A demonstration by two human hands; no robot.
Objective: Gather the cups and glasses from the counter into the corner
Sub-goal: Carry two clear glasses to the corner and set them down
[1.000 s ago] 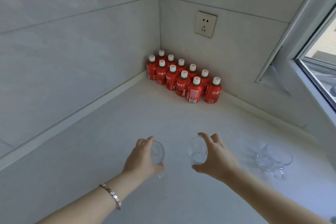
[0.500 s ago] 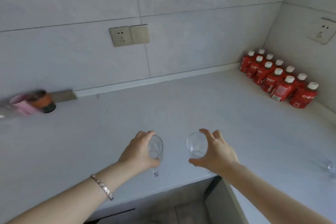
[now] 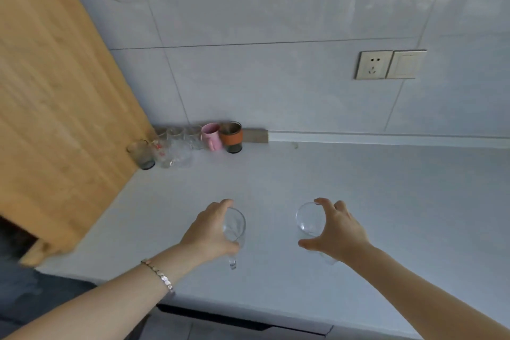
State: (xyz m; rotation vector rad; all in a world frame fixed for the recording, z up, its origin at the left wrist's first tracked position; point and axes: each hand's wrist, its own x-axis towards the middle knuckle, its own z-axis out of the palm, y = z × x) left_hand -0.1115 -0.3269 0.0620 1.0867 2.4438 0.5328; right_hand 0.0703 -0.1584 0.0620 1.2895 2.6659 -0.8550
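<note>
My left hand (image 3: 210,232) grips a clear glass cup (image 3: 235,225) with a small handle, held above the white counter (image 3: 303,174). My right hand (image 3: 338,230) holds a second clear glass (image 3: 307,218) from the side, also off the counter. In the far left corner stands a cluster of cups: a pink mug (image 3: 212,136), a glass with an orange sleeve (image 3: 231,136), several clear glasses (image 3: 176,146) and a dark-based tumbler (image 3: 142,154).
A wooden cabinet side (image 3: 55,107) bounds the corner on the left. A wall socket and switch (image 3: 390,64) sit on the tiled wall at right. The counter's front edge (image 3: 248,309) runs just under my forearms.
The view has swung left, away from the red bottles, and the corner with the gathered cups is now in sight. Both hands still carry their glasses in the same grip.
</note>
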